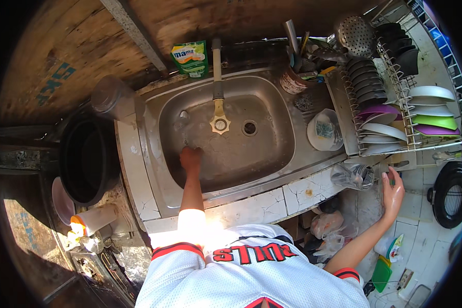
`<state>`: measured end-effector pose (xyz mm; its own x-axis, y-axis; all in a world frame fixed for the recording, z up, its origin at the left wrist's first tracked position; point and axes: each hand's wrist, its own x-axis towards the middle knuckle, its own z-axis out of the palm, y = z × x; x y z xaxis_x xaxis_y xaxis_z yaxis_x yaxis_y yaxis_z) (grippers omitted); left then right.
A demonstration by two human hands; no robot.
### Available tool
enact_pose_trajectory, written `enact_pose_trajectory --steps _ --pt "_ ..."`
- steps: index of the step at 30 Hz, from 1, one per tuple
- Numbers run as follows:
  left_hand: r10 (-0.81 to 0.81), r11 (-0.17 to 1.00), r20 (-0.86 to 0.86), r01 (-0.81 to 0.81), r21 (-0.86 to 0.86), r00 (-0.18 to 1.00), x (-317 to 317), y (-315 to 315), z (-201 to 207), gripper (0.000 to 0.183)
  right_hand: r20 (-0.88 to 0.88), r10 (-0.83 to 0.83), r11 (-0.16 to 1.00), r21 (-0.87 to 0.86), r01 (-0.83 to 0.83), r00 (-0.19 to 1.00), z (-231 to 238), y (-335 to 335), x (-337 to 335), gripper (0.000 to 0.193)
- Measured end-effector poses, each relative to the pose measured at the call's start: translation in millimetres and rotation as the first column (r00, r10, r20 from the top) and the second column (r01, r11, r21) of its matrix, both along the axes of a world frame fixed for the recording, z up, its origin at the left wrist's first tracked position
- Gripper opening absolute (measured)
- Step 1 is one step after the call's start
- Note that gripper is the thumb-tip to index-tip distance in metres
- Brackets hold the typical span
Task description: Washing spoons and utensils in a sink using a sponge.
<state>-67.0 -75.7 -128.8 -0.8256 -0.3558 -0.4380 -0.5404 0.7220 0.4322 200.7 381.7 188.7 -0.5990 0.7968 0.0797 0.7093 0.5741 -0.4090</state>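
My left hand [191, 158] is down in the metal sink [231, 186], at the left part of its basin. Its fingers are curled together, and whatever they hold, if anything, is hidden. A small shiny object [183, 117] lies in the basin beyond that hand. Over the basin hangs a tap with a star-shaped knob [220, 125], left of the round drain [249, 128]. Off to the right, my right hand [393, 194] is beside the counter's end with its fingers stretched out. Closest to it are a clear glass jar [362, 177] and the dish rack's lower edge.
A dish rack [401, 115] with bowls and plates fills the right. A white tub [323, 131] and a utensil holder [292, 82] stand right of the basin. Behind the sink is a green pouch [191, 60]. A black basin [87, 159] is at left.
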Motion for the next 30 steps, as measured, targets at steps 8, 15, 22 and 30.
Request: enact_pose_trajectory --steps 8,15,22,30 --pt "0.035 0.992 -0.191 -0.057 -0.113 0.981 1.1 -3.8 -9.9 0.034 -0.275 0.211 0.891 -0.341 -0.301 0.938 -34.0 -80.6 -97.8 0.025" --pt "-0.040 0.992 -0.117 0.025 -0.125 0.992 -14.2 -11.9 -20.4 0.028 -0.164 0.225 0.964 -0.109 -0.245 0.960 -174.7 0.3 -152.4 0.028" --pt "-0.069 0.965 -0.152 0.028 -0.261 0.986 -20.3 -3.9 -7.8 0.026 0.255 0.367 0.930 -0.092 -0.356 0.894 -231.7 40.4 -165.0 0.050" --pt "-0.213 0.969 -0.074 0.201 -0.143 0.974 -59.0 -24.6 -19.5 0.016 0.294 0.202 0.979 -0.032 -0.201 0.934 -238.9 22.8 -183.9 0.079"
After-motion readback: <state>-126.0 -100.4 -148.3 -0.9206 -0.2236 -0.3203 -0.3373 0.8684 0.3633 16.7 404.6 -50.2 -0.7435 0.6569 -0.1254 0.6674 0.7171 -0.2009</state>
